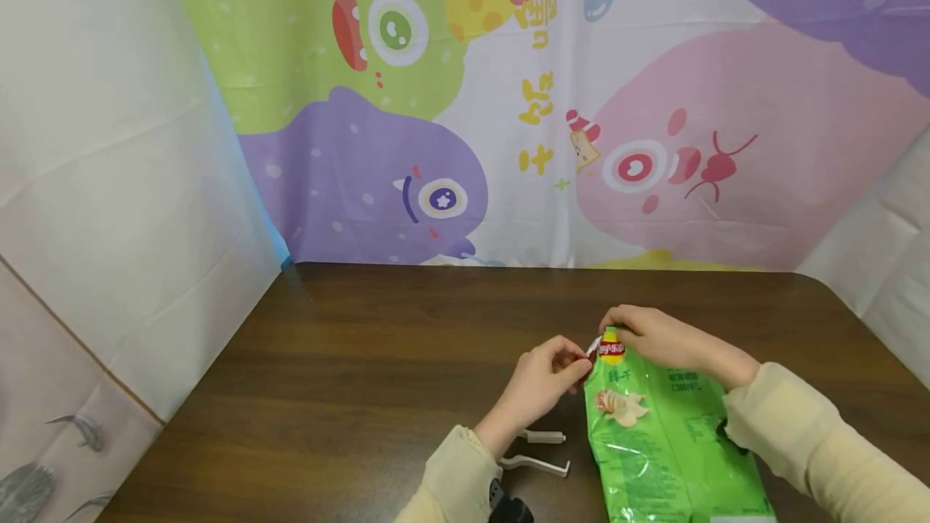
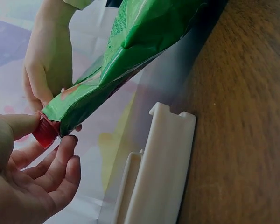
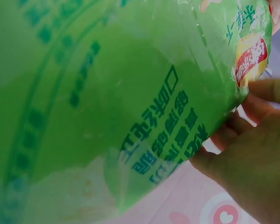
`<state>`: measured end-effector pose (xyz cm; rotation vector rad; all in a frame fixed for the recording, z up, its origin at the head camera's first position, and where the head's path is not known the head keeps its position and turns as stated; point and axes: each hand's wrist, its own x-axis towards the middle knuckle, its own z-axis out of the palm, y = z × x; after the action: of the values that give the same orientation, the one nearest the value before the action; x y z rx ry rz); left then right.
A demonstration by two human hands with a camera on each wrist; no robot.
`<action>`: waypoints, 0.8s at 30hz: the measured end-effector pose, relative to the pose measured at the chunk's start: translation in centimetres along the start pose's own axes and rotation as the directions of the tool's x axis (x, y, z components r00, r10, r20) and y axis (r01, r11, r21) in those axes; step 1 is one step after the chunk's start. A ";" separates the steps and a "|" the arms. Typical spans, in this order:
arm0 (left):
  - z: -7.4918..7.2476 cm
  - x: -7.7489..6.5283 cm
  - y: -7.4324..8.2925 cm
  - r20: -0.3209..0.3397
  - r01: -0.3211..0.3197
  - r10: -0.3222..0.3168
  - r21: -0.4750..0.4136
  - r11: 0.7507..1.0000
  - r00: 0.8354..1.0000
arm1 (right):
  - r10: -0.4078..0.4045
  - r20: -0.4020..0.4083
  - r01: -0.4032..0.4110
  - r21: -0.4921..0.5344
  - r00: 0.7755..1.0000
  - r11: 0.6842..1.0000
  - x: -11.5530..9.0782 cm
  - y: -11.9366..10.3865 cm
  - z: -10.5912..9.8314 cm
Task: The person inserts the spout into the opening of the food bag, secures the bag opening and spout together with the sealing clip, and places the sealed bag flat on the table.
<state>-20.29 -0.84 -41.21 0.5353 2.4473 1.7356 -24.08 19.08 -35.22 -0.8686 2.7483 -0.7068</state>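
A green chip bag with a red-and-yellow logo lies on the table, its top end raised. My left hand pinches a small red threaded collar between thumb and fingers at the bag's top left corner. In the left wrist view the bag's gathered corner meets this collar. My right hand holds the bag's top edge beside the logo. The right wrist view shows its fingers pinching the green film of the bag.
Two white plastic pieces, a short bar and a longer hooked strip, lie on the brown wooden table near my left wrist. A cartoon-printed curtain hangs behind the table's far edge.
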 end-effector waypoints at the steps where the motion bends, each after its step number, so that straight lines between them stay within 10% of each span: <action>1: 0.0 0.0 0.0 0.001 -0.002 0.002 0.003 1.000 1.000 | -0.004 0.015 0.004 0.009 1.000 1.000 0.0 0.0 0.1; 24: 0.3 0.0 -0.1 0.031 -0.018 0.018 -0.009 1.000 0.999 | -0.051 0.052 0.047 0.066 0.997 0.997 0.1 0.2 0.3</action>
<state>-20.25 -0.61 -41.41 0.5807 2.4208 1.7301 -24.12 19.06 -35.57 -0.9300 2.6499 -0.7646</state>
